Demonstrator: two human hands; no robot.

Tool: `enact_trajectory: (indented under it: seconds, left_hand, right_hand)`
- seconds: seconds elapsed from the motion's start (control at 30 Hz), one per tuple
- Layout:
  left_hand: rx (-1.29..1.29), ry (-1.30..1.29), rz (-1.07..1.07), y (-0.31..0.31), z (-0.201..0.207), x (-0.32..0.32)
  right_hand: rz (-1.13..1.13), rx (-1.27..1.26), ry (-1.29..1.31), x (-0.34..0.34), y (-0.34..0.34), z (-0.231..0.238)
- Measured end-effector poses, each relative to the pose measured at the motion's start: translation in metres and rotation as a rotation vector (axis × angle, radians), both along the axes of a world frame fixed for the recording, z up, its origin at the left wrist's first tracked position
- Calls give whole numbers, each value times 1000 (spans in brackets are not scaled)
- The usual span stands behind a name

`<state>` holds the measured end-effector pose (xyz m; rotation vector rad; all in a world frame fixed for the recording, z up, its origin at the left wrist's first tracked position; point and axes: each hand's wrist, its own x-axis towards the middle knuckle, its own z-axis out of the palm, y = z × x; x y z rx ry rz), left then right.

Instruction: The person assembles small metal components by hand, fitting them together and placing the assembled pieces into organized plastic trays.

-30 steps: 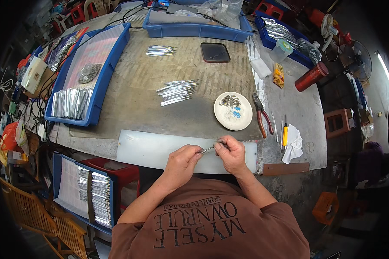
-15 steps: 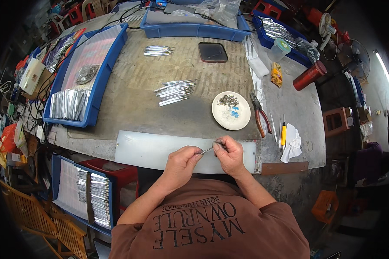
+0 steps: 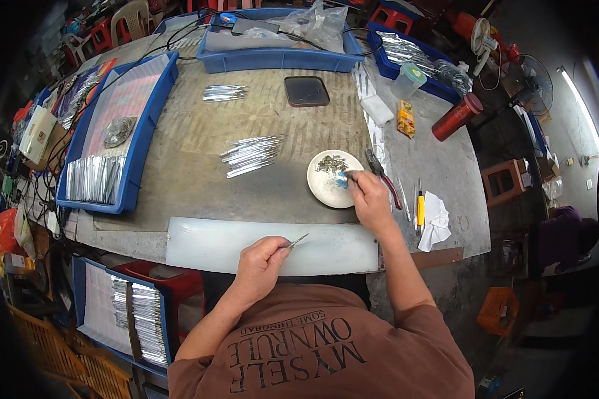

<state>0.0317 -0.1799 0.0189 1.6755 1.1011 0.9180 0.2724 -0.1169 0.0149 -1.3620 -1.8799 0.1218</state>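
Observation:
My left hand [image 3: 261, 263] is closed on a thin silvery metal rod [image 3: 300, 240], its tip sticking out to the right above a pale flat board [image 3: 206, 245]. My right hand [image 3: 373, 203] reaches over the right rim of a cream plate [image 3: 324, 197], thumb and fingers pressed together. Whatever those fingertips pinch is too small or hidden to tell. On the plate lie small metal pieces [image 3: 330, 163] and some tiny blue bits [image 3: 341, 179]. Left of the plate is a loose pile of silvery rods [image 3: 251, 155]; a smaller bundle of rods [image 3: 224, 92] sits farther back.
Right of the plate lie pliers [image 3: 385, 176], a yellow-handled tool [image 3: 420, 209] and a white cloth [image 3: 435, 223]. A black tray [image 3: 307, 92], a red canister [image 3: 456, 117] and a lidded tub [image 3: 408, 81] stand farther back. Blue trays [image 3: 152, 123] flank the left side.
My right hand has left my left hand and moved forward and right to the plate. My left hand keeps the rod, now tilted up to the right. The whole view has shifted slightly.

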Motion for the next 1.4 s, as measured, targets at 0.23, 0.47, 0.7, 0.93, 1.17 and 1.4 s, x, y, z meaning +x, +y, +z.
enact_trajectory:
  seconds: [0.23,0.47,0.7,0.93,1.17,1.4]
  left_hand:
    - [3,-4,-3,-1,2,1]
    - [5,-4,7,-4,-2,-2]
    - [-13,-23,10,-5,-4,-2]
    - [-25,2,-13,-6,-2,-4]
    - [-29,-11,-17,-7,-3,-2]
    - [-28,-9,-15,-7,-4,-3]
  right_hand:
    - [-24,-26,-511,9,24,-9]
    - [111,-147,-458,9,14,2]
    - [123,-218,-335,20,12,12]
    - [124,-243,-512,18,3,11]
    - [198,-294,-555,21,0,15]
    - [247,-394,-584,17,-2,22]
